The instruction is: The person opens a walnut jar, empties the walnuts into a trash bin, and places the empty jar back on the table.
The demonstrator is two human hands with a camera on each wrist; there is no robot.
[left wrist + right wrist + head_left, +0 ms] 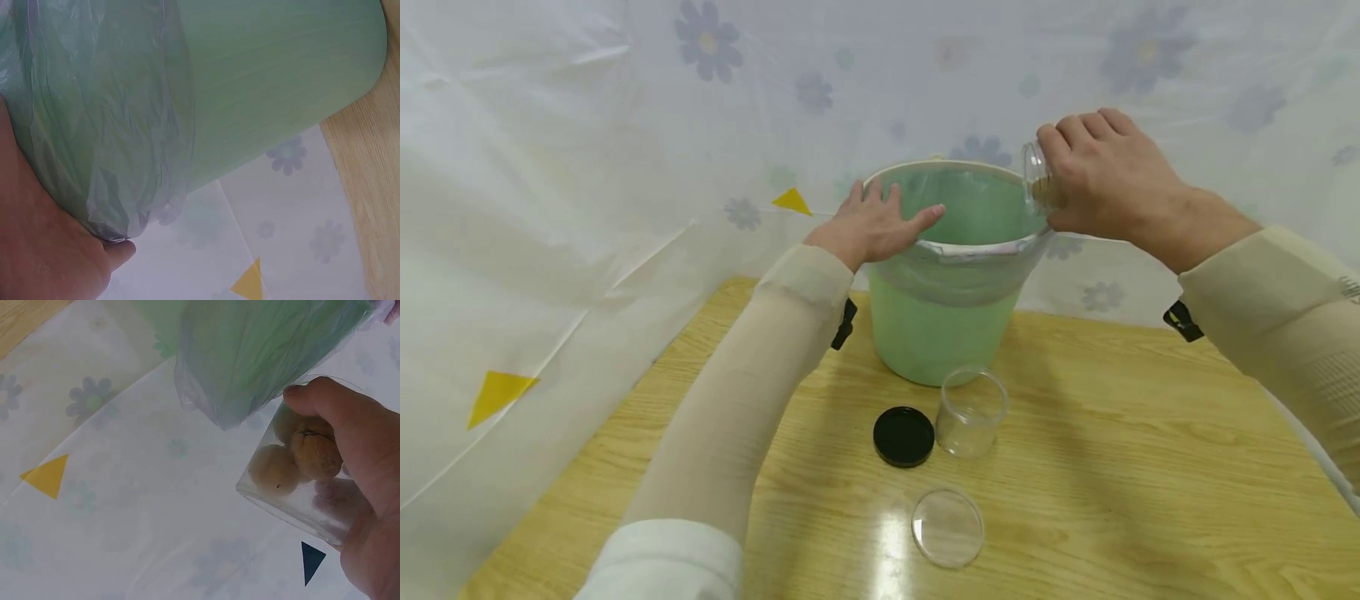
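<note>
a white plastic sheet printed with blue-grey flowers and yellow triangles [497,393] hangs behind and to the left of a pale wood-grain worktop [1112,467]. on the left, the left hand [872,227] lies flat with straight fingers on the near rim of the round light-green plastic bucket [936,333], which is lined with a thin clear plastic bag [955,279] folded over its edge; the left wrist view shows the palm against the bag-covered wall, steadying it. in front of the bucket on the worktop sit a round black lid [903,436], just beside it an upright clear plastic jar with nothing in it [972,412], and nearer the person a round clear lid [947,527] lying flat. on the right, the right hand [1108,175] is curled round a second clear plastic jar [300,481], tipped with its mouth at the bucket's right rim; the right wrist view shows several round tan-brown food balls [294,456] inside it. the step in hand looks like emptying this jar into the lined bucket. the next move probably calls for more tilt, mouth kept over the opening, while the flat hand stops the bucket sliding.
</note>
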